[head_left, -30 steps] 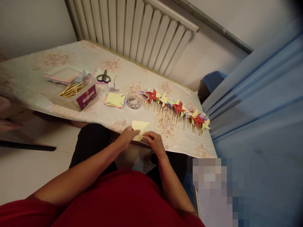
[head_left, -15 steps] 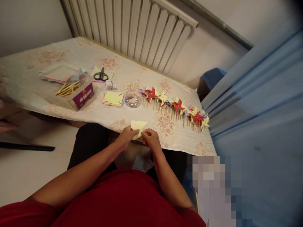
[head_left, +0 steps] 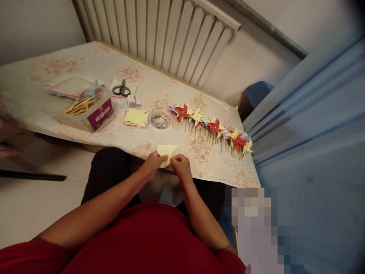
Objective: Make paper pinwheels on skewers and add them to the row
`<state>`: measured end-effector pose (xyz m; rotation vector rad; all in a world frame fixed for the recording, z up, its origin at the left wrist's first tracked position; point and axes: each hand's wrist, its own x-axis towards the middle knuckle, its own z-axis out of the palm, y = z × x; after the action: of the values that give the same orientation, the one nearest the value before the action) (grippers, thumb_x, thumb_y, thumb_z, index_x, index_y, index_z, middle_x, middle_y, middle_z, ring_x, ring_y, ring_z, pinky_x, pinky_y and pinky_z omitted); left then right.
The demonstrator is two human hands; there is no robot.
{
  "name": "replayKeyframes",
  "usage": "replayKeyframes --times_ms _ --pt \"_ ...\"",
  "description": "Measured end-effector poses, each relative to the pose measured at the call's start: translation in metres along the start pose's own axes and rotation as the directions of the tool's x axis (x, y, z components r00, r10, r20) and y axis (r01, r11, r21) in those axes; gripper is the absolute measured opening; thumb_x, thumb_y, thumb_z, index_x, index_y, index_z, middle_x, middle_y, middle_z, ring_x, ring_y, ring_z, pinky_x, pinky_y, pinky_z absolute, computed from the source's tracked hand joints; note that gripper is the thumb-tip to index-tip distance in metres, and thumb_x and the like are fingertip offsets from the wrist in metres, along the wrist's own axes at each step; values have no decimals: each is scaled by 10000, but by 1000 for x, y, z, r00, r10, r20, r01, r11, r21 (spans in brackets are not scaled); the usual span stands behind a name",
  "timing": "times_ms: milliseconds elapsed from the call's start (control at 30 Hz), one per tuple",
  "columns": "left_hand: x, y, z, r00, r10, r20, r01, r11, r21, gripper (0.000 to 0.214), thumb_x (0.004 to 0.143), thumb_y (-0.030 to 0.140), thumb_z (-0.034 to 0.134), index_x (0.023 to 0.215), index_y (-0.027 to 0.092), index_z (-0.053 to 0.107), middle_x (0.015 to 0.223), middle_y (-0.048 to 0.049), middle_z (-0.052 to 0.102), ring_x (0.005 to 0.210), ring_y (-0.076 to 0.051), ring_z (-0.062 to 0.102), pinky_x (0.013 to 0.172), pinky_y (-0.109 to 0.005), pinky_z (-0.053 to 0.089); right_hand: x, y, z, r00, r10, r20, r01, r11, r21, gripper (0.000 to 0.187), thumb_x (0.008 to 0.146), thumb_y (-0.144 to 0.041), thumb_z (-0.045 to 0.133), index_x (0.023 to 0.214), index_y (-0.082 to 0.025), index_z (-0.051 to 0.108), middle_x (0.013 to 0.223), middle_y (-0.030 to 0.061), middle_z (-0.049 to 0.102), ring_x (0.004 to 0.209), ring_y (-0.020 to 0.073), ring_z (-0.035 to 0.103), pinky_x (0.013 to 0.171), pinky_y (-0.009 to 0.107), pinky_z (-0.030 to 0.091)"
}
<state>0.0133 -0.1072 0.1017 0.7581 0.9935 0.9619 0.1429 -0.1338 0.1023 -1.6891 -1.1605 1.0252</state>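
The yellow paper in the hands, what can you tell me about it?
The yellow paper is a thin, pale sheet, apparently folded into a rough triangle with a straight top edge. It is held over the near edge of the table. The left hand pinches its lower left side and the right hand its lower right corner. Whether it touches the table is unclear.

Dim, warm indoor light.
The tablecloth [head_left: 85, 57] beyond the left hand [head_left: 152, 164] is evenly lit; a pixelated block [head_left: 251, 220] is seen below-right of the right hand [head_left: 181, 167], and the far corners are blurred and bent.
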Motion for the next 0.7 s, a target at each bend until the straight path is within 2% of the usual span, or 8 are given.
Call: replayKeyframes --times_ms 200,433,700 --pt "-2 2 0 1000 11 1 -11 1000 18 400 594 305 747 942 110 716 828 -74 757 789 -229 685 667 -292 491 2 3 1 1000 -21 -7 21 999 -43 148 718 -317 581 612 -220 544 474 -68 524 441 116 488 490 234 374" --pt "-1 0 -2 1000 20 -13 -19 999 48 418 581 296 749 946 96 716 804 -61 748 721 -194 655 653 -281 469 5 8 2 999 -35 37 37 998 -47 146 726 -315 588 623 -216 557 484 -66 533 465 120 502 507 233 370" --pt "-1 0 -3 1000 19 6 -19 999 32 397 580 318 743 924 121 712 798 -54 737 752 -209 652 683 -295 464 3 5 -1 996 -29 84 31 999 -20 165 732 -345 608 633 -216 580 474 -69 521 457 118 481 500 236 363"
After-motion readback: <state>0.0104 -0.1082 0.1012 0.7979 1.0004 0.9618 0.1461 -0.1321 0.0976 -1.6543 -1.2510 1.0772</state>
